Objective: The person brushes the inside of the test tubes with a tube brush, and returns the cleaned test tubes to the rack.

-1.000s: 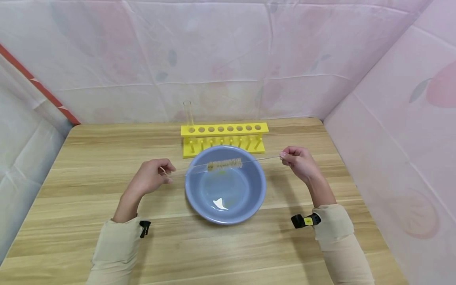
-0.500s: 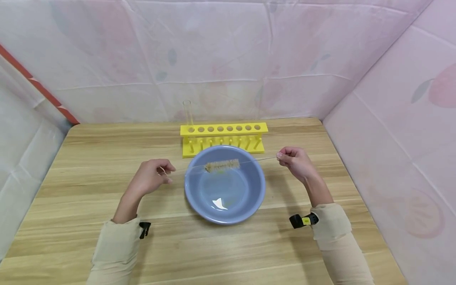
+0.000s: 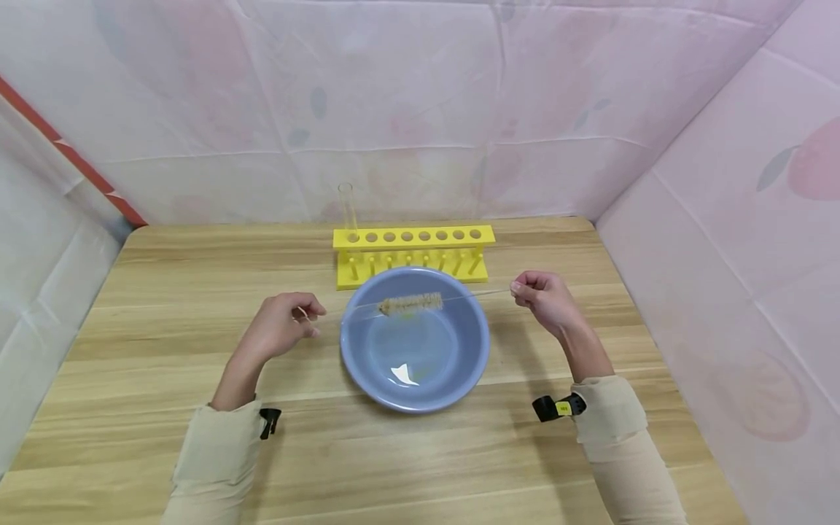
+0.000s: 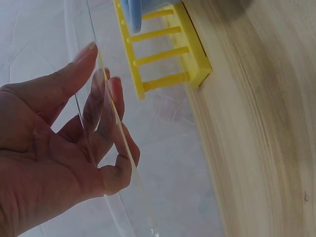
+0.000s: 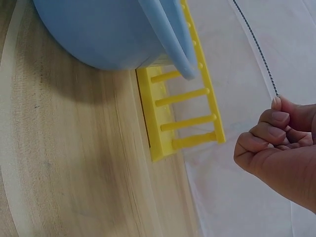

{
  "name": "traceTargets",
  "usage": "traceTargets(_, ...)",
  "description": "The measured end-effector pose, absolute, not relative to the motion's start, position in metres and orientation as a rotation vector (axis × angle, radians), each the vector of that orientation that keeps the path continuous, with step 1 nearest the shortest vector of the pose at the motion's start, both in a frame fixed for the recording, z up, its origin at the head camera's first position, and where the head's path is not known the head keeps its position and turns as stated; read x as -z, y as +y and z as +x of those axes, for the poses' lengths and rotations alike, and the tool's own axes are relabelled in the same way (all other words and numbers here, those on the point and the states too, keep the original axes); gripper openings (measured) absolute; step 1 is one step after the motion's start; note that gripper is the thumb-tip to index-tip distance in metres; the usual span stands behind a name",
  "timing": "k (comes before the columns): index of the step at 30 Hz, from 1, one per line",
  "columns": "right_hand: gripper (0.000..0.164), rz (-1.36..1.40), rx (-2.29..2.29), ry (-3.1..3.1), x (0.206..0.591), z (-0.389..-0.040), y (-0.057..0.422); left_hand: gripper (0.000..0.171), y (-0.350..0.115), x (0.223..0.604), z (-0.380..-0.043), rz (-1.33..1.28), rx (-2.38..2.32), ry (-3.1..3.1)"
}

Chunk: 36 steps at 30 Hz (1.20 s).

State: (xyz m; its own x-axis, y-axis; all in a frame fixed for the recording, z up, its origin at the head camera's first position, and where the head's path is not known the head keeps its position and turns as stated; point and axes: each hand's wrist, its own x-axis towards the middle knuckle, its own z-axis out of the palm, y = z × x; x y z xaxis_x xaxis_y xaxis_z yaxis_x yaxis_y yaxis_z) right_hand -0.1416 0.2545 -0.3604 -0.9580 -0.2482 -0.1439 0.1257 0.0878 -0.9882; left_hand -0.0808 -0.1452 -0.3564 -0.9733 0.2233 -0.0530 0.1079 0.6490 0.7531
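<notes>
My left hand (image 3: 285, 328), left of the basin, holds a clear glass test tube (image 4: 116, 113) between thumb and fingers. The tube lies nearly level and reaches over the basin's left rim. A test tube brush (image 3: 416, 302) with pale bristles hangs above the blue basin (image 3: 485, 350), its left tip overlapping the tube's right part. On the right, my right hand (image 3: 547, 299) pinches the end of the brush's thin twisted wire handle (image 5: 256, 42) between thumb and forefinger, the other fingers curled. Some water with a bright reflection shows in the basin.
Behind the basin stands a yellow test tube rack (image 3: 420, 246) with a row of holes and pegs. Another clear test tube (image 3: 348, 211) stands upright in its leftmost hole. A patterned cloth (image 3: 394, 95) hangs behind the wooden table (image 3: 420, 467).
The right hand and the brush have shifted slightly left, toward the left hand, mostly in the first half second. The left hand keeps its hold on the test tube almost unmoved.
</notes>
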Motion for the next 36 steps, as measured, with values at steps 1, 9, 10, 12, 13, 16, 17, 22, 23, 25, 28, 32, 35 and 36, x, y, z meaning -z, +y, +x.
traceTargets(1,0.022,-0.130,1.946,2.100,0.360,-0.141,0.254,0.017,-0.145,0.356,-0.081,0.272,-1.227,2.725)
traceTargets(9,0.019,-0.186,1.847,2.179,0.362,-0.142,0.244,0.017,-0.140,0.356,-0.081,0.313,-1.275,2.688)
traceTargets(10,0.019,-0.186,1.839,2.184,0.363,-0.142,0.242,0.017,-0.139,0.356,-0.082,0.316,-1.280,2.682)
traceTargets(12,0.018,-0.173,1.840,2.188,0.363,-0.142,0.239,0.017,-0.137,0.356,-0.082,0.302,-1.276,2.687)
traceTargets(13,0.018,-0.160,1.843,2.189,0.364,-0.142,0.238,0.017,-0.136,0.356,-0.082,0.288,-1.273,2.693)
traceTargets(16,0.018,-0.137,1.830,2.201,0.363,-0.141,0.232,0.017,-0.133,0.355,-0.083,0.277,-1.279,2.698)
traceTargets(17,0.018,-0.140,1.819,2.207,0.363,-0.142,0.230,0.018,-0.132,0.354,-0.083,0.282,-1.281,2.696)
traceTargets(22,0.019,-0.177,1.773,2.237,0.361,-0.143,0.216,0.018,-0.123,0.350,-0.086,0.315,-1.276,2.691)
traceTargets(23,0.019,-0.180,1.774,2.237,0.361,-0.144,0.213,0.018,-0.122,0.349,-0.087,0.303,-1.266,2.694)
traceTargets(25,0.019,-0.171,1.775,2.243,0.360,-0.144,0.207,0.018,-0.118,0.347,-0.088,0.291,-1.250,2.699)
traceTargets(28,0.017,-0.184,1.735,2.270,0.360,-0.143,0.195,0.017,-0.110,0.344,-0.092,0.313,-1.235,2.682)
traceTargets(32,0.018,-0.242,1.653,2.287,0.359,-0.139,0.175,0.018,-0.095,0.340,-0.096,0.373,-1.217,2.664)
traceTargets(35,0.019,-0.255,1.636,2.276,0.359,-0.136,0.163,0.019,-0.086,0.337,-0.097,0.348,-1.202,2.678)
traceTargets(36,0.019,-0.253,1.637,2.270,0.358,-0.135,0.161,0.019,-0.085,0.336,-0.097,0.332,-1.201,2.682)
